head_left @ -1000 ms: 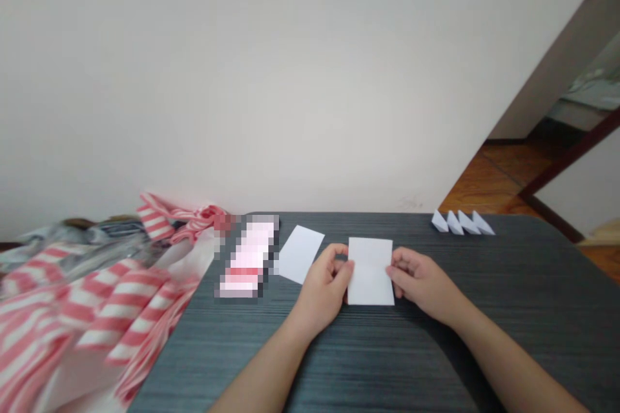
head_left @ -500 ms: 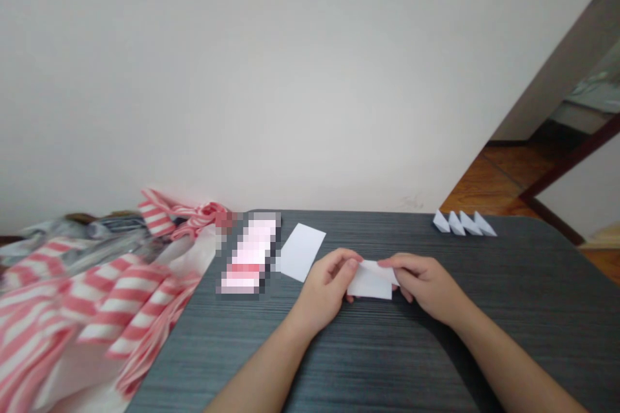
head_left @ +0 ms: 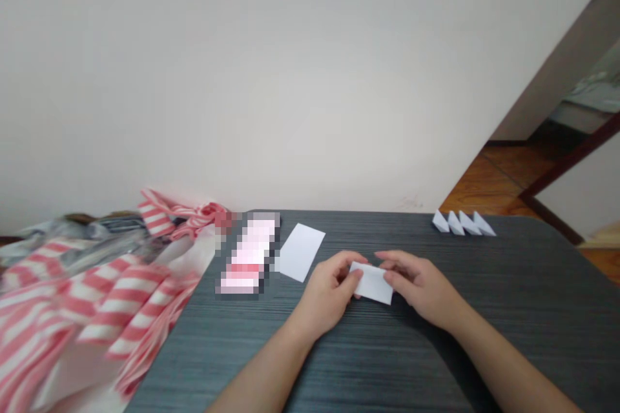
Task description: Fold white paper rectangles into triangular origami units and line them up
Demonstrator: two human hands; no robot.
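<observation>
A small folded sheet of white paper (head_left: 372, 282) is held between my two hands, tilted above the dark table. My left hand (head_left: 330, 289) pinches its left end, thumb on top and fingers behind. At the other end, my right hand (head_left: 417, 284) has its thumb on the paper's right part, with the index finger stretched along above the far edge. A flat white sheet of paper (head_left: 301, 253) lies just left of my left hand. Several folded white paper pieces (head_left: 464, 224), pointed in shape, stand in a row at the far right of the table.
The dark wood-grain table (head_left: 242, 355) has its far edge at a pale wall (head_left: 310, 90). A pixelated pink and white flat object (head_left: 248, 255) lies on its left part. Red-and-white striped cloth (head_left: 111, 303) is heaped beyond the left edge. Wooden floor (head_left: 477, 181) shows at right.
The paper's raised upper part has come down, and the paper now sits more tilted. My right thumb has moved onto its face and my right index finger has lifted toward the far side.
</observation>
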